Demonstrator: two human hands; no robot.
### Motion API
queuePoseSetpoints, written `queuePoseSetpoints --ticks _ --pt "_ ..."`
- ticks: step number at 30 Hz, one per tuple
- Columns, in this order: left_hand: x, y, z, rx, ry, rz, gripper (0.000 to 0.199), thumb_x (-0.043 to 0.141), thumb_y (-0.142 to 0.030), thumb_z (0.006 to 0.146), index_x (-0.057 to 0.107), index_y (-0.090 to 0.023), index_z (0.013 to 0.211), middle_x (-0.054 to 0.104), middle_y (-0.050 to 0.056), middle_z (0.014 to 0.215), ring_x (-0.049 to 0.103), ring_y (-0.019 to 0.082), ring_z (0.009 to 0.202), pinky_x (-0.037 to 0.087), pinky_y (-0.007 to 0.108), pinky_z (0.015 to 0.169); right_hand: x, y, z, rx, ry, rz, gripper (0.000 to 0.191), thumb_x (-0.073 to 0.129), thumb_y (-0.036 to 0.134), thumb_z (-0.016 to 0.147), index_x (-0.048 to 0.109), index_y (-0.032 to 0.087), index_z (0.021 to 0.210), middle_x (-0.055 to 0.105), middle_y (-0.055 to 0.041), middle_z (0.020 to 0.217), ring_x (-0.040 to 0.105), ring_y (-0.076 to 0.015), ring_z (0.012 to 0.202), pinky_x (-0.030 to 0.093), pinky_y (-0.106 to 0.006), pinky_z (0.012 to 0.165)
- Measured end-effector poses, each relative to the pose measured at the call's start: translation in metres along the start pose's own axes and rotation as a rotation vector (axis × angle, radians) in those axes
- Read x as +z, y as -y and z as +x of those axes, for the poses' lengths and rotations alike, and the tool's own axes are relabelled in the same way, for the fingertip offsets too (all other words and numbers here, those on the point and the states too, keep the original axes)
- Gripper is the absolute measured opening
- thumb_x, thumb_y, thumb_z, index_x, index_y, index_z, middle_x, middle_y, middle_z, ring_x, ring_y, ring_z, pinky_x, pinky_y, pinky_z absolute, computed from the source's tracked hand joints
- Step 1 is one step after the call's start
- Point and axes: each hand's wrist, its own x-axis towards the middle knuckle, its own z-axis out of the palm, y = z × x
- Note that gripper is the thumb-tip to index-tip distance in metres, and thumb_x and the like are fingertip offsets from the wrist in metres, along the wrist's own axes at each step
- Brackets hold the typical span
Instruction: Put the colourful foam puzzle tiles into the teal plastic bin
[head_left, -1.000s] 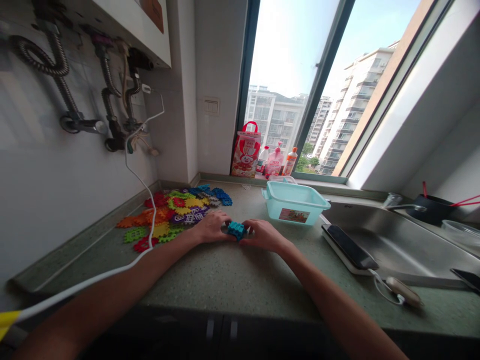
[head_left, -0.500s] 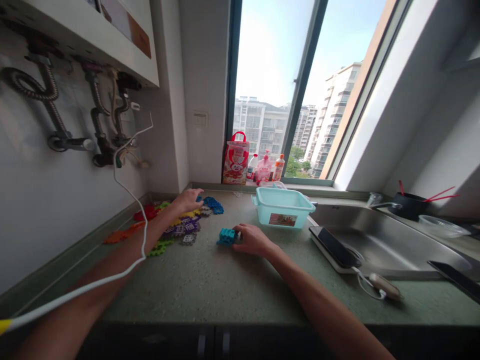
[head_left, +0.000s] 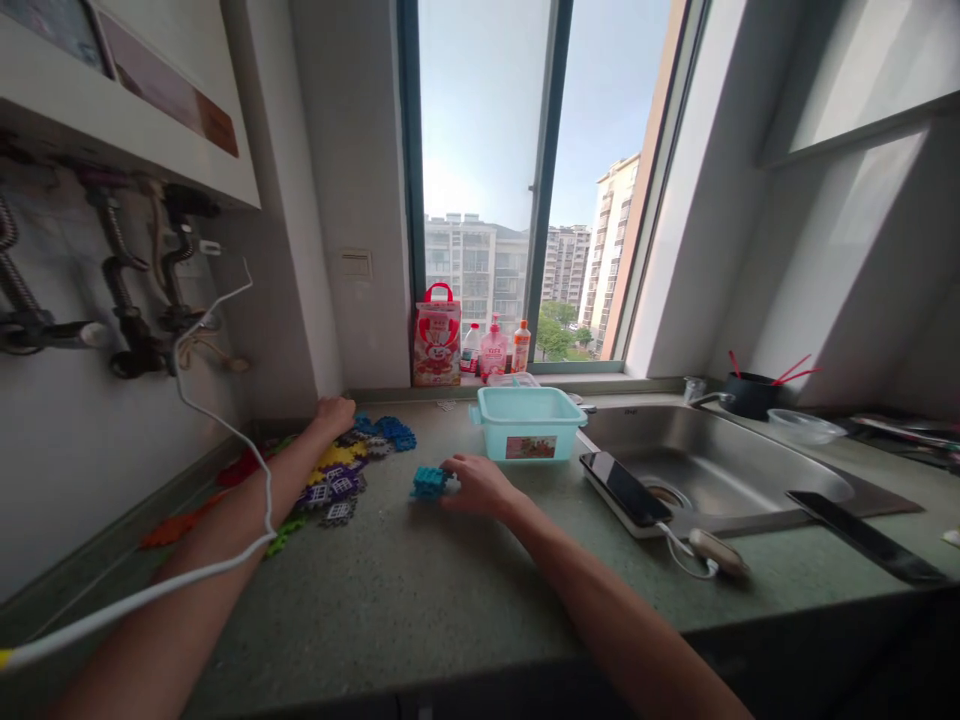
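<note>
My right hand (head_left: 480,485) rests low over the counter, its thumb and fingers closed on the right side of a small teal-blue stack of interlocking plastic pieces (head_left: 430,482). My left hand (head_left: 335,412) reaches to the back edge of a loose pile, its fingers curled in. What they hold, if anything, is hidden. Around it lie blue pieces (head_left: 395,432), yellow pieces (head_left: 330,460), purple pieces (head_left: 343,483), a grey piece (head_left: 337,513) and orange pieces (head_left: 176,520). My left forearm covers part of the pile.
A light-teal plastic bin (head_left: 495,440) stands behind my right hand. The steel sink (head_left: 720,450) lies to the right, with a phone (head_left: 624,487) at its near-left edge. A white cable (head_left: 172,585) crosses above my left forearm. Bottles (head_left: 493,350) line the windowsill.
The view has swung right, so everything sits further left. My left hand has drawn slightly left from the blue pieces, and its fingers have curled in. My right hand stays on the teal-blue stack.
</note>
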Motion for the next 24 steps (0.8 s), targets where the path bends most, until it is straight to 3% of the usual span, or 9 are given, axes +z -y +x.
queuePoseSetpoints --ticks 4,9,13,17,19,21,23,24 --pt "0.003 -0.003 -0.003 -0.014 0.019 0.009 0.022 0.073 -0.034 0.081 0.076 -0.014 0.090 0.077 0.024 0.107 0.070 0.038 0.112 0.051 0.040 0.095 -0.011 0.005 0.001 0.001 -0.072 -0.036 0.045 0.079 0.048 0.080 0.073 0.024 0.117 0.074 -0.0082 0.111 0.070 -0.0269 0.102 0.052 -0.032 0.086" --pt "0.002 -0.007 -0.001 -0.020 -0.022 -0.032 0.022 0.072 -0.031 0.081 0.076 -0.013 0.093 0.077 0.023 0.107 0.071 0.037 0.109 0.051 0.040 0.093 -0.049 0.000 0.001 0.144 -0.345 -0.135 0.040 0.072 0.043 0.087 0.070 0.024 0.122 0.072 -0.0096 0.115 0.067 -0.0285 0.107 0.051 -0.035 0.091" --pt "-0.005 -0.005 0.001 -0.050 -0.080 -0.095 0.030 0.067 -0.036 0.087 0.078 -0.013 0.104 0.077 0.023 0.110 0.069 0.038 0.112 0.050 0.041 0.096 -0.078 -0.019 -0.004 0.331 -0.475 -0.187 0.043 0.067 0.041 0.093 0.066 0.022 0.131 0.070 -0.0139 0.121 0.063 -0.0305 0.112 0.046 -0.038 0.098" --pt "-0.015 -0.007 -0.009 -0.064 -0.162 -0.193 0.041 0.057 -0.041 0.098 0.073 -0.019 0.129 0.076 0.016 0.123 0.068 0.034 0.118 0.050 0.039 0.098 -0.090 -0.046 -0.012 0.494 -0.528 -0.263 0.045 0.063 0.044 0.096 0.065 0.018 0.132 0.069 -0.0180 0.120 0.061 -0.0342 0.115 0.043 -0.042 0.099" --pt "-0.018 -0.016 -0.023 -0.065 -0.219 -0.442 0.042 0.060 -0.044 0.098 0.072 -0.021 0.130 0.076 0.013 0.125 0.068 0.032 0.119 0.050 0.037 0.100 -0.091 -0.058 -0.013 0.543 -0.544 -0.291 0.046 0.062 0.046 0.096 0.067 0.016 0.129 0.070 -0.0194 0.119 0.060 -0.0359 0.115 0.042 -0.043 0.098" --pt "-0.017 -0.032 -0.044 -0.054 -0.195 -0.904 0.044 0.071 -0.046 0.091 0.074 -0.017 0.124 0.076 0.013 0.125 0.069 0.031 0.119 0.052 0.037 0.100 -0.089 -0.067 -0.012 0.579 -0.548 -0.301 0.047 0.062 0.048 0.095 0.068 0.014 0.126 0.070 -0.0202 0.118 0.061 -0.0370 0.114 0.041 -0.045 0.097" --pt "-0.010 -0.053 -0.072 -0.014 -0.020 -1.390 0.056 0.081 -0.050 0.083 0.072 -0.013 0.123 0.074 0.016 0.127 0.071 0.032 0.115 0.056 0.040 0.097 -0.086 -0.072 -0.009 0.608 -0.540 -0.300 0.047 0.063 0.049 0.094 0.069 0.013 0.124 0.071 -0.0206 0.117 0.063 -0.0374 0.112 0.042 -0.045 0.096" --pt "-0.004 -0.064 -0.087 0.021 0.042 -1.477 0.062 0.083 -0.055 0.080 0.072 -0.013 0.123 0.075 0.016 0.126 0.072 0.031 0.112 0.057 0.041 0.095 -0.084 -0.074 -0.007 0.620 -0.535 -0.296 0.047 0.064 0.050 0.094 0.070 0.013 0.123 0.071 -0.0205 0.117 0.063 -0.0373 0.111 0.042 -0.045 0.095"
